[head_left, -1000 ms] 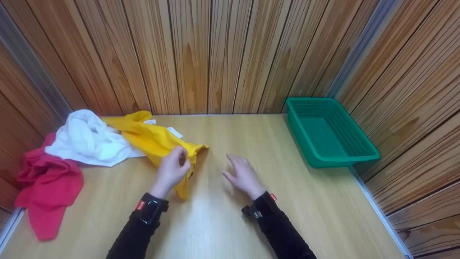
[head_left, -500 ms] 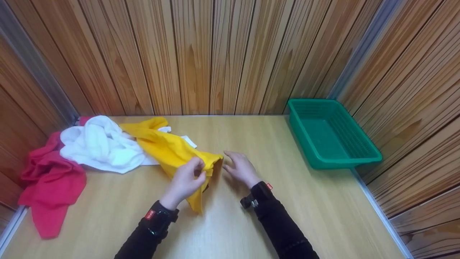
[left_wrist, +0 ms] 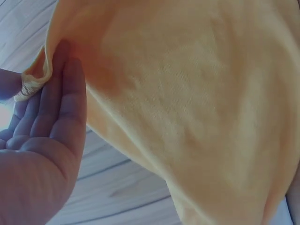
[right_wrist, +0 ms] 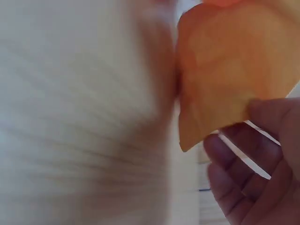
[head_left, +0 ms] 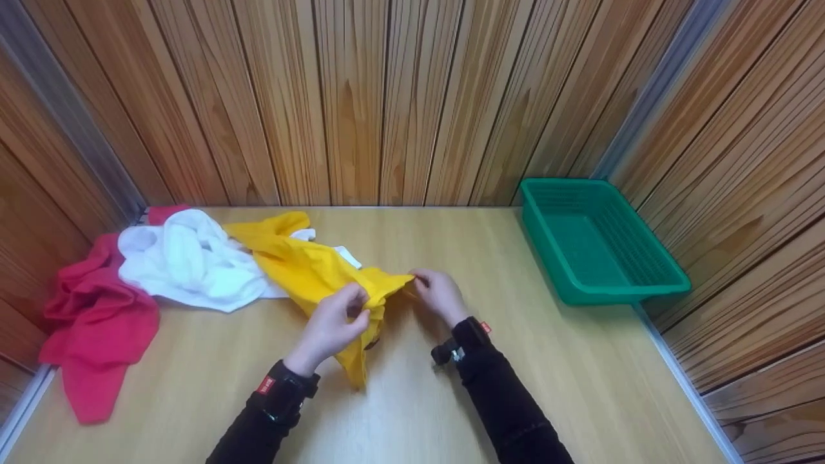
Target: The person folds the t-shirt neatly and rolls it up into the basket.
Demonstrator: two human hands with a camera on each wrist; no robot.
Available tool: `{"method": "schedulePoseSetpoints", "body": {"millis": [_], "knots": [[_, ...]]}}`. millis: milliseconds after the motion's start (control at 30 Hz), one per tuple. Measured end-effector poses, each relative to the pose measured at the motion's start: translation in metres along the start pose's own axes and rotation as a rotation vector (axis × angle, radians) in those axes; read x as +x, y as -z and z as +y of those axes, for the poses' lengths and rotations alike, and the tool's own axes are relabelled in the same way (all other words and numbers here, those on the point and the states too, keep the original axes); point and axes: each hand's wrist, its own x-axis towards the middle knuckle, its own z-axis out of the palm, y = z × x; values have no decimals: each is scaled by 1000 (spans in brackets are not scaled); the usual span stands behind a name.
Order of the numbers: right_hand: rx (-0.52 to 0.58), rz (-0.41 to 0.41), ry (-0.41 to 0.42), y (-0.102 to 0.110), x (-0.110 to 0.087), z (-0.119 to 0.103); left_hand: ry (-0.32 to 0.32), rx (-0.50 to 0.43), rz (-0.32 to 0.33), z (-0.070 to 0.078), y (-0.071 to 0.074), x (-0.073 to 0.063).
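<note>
A crumpled yellow cloth (head_left: 316,263) stretches from the white cloth toward the middle of the table, its near end lifted. My left hand (head_left: 332,328) pinches its near edge; in the left wrist view, the folded edge lies between the thumb and the fingers (left_wrist: 70,89). The right-hand corner of the yellow cloth is pinched by my right hand (head_left: 441,296). In the right wrist view, the thumb of my right hand (right_wrist: 267,159) lies on the yellow cloth's edge (right_wrist: 220,84), with the other fingers below. One pointed part hangs down beside my left hand.
A white cloth (head_left: 193,264) lies bunched at the left, partly over a red cloth (head_left: 106,335). Small white pieces (head_left: 348,256) show behind the yellow cloth. A green plastic basket (head_left: 593,293) stands at the back right, by the wood-panelled walls (head_left: 412,103).
My left hand has drawn the yellow cloth to the right and nearer. My right hand, earlier apart from it, has taken hold of its corner. The white cloth has shifted slightly.
</note>
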Motion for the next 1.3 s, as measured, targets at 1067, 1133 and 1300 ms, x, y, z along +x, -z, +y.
{"method": "schedulePoseSetpoints", "body": {"millis": [1067,1133,1300], "knots": [[668,416,383,199,4,-138,-247,35,300,79,71,68],[673,441,417,209,3,-147,-287,30,299,88,74,71],[675,486,476,227,3,-161,-357,23,302,103,78,79]]}}
